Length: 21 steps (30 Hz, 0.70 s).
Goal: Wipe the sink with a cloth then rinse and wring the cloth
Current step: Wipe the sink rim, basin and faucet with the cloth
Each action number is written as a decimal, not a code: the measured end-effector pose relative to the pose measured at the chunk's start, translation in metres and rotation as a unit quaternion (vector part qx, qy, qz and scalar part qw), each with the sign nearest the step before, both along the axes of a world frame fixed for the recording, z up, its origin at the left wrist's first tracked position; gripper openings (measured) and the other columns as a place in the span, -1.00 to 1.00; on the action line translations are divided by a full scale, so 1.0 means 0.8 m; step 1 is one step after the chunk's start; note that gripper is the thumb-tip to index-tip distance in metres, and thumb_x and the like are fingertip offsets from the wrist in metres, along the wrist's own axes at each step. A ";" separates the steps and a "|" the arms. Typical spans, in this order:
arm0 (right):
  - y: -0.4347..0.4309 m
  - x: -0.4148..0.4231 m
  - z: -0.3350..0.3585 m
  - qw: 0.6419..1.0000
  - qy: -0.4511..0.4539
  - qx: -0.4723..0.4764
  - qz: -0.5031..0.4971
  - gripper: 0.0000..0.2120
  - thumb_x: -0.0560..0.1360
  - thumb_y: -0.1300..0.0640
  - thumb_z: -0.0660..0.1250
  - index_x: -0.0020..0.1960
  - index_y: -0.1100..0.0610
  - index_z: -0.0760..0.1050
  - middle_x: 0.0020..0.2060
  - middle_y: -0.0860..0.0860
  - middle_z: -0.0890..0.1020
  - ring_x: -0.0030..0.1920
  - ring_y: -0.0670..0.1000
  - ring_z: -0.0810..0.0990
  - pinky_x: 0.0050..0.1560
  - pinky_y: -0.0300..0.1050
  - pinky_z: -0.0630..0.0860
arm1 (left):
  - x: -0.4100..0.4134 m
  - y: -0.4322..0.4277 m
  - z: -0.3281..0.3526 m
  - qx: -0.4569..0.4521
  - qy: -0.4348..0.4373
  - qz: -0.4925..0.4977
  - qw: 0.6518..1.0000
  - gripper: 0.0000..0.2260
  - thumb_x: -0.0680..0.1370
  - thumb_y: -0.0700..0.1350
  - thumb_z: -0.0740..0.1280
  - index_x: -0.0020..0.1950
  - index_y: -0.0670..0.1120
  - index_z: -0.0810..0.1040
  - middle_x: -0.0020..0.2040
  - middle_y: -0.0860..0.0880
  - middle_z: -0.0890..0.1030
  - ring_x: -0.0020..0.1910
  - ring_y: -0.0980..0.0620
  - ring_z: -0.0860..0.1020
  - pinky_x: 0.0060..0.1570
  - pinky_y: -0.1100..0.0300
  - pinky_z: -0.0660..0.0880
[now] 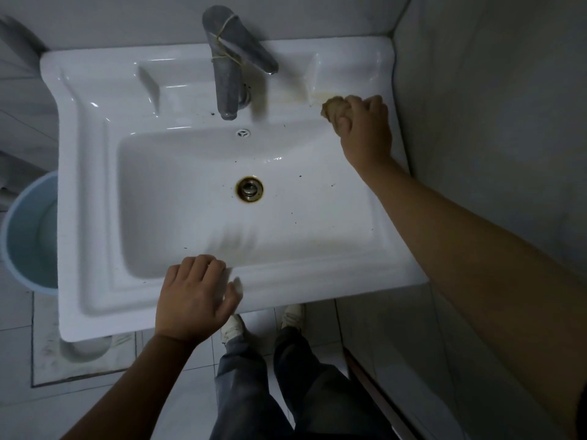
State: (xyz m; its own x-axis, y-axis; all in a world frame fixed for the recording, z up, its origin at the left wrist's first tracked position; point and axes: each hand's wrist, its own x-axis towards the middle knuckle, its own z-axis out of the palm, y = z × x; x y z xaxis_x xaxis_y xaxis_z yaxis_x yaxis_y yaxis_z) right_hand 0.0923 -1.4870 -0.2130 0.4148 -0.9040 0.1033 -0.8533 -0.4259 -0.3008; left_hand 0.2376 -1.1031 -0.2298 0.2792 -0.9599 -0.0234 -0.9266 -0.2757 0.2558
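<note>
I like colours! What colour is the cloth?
The cloth is light brown, best seen in the head view.

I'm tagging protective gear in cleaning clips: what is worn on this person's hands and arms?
Nothing visible: the left hand and right hand are ungloved, both forearms are bare of sleeves, and neither wrist carries a watch or band.

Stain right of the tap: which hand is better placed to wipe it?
Right: the right hand grips the cloth beside the stain; the left hand rests on the sink at its near rim.
</note>
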 end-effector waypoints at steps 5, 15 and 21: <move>-0.001 0.012 0.001 0.998 -0.039 0.001 -0.053 -0.62 0.58 0.11 0.22 0.38 0.13 0.42 0.25 0.17 0.46 0.24 0.16 0.47 0.10 0.00 0.52 | 0.000 -0.002 0.003 -0.002 0.001 -0.001 1.000 -0.68 0.56 0.15 0.22 -0.01 -0.10 0.55 -0.06 -0.09 0.58 -0.11 -0.09 0.48 -0.11 0.06 0.35; 0.060 0.138 -0.016 0.988 -0.133 0.026 0.072 -0.61 0.50 0.13 0.36 0.32 0.08 0.51 0.22 0.11 0.52 0.28 0.15 0.43 0.29 -0.06 0.37 | -0.002 -0.003 0.006 0.001 0.002 0.001 1.000 -0.67 0.55 0.13 0.23 -0.01 -0.11 0.59 -0.05 -0.09 0.59 -0.11 -0.10 0.52 -0.11 0.06 0.37; 0.035 0.060 -0.011 0.990 -0.101 0.006 0.099 -0.63 0.45 0.15 0.31 0.25 0.11 0.54 0.14 0.13 0.55 0.19 0.19 0.50 0.18 0.06 0.49 | -0.002 -0.005 0.013 0.005 -0.004 0.003 1.000 -0.68 0.54 0.11 0.24 -0.03 -0.12 0.60 -0.06 -0.10 0.60 -0.12 -0.13 0.53 -0.13 0.04 0.39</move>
State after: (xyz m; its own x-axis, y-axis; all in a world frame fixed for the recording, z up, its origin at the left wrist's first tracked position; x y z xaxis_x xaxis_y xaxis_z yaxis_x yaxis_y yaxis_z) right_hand 0.1406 -1.4592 -0.2219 0.5560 -0.8087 0.1922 -0.6749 -0.5741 -0.4636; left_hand 0.2363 -1.1070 -0.2197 0.2843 -0.9582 -0.0311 -0.9271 -0.2830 0.2457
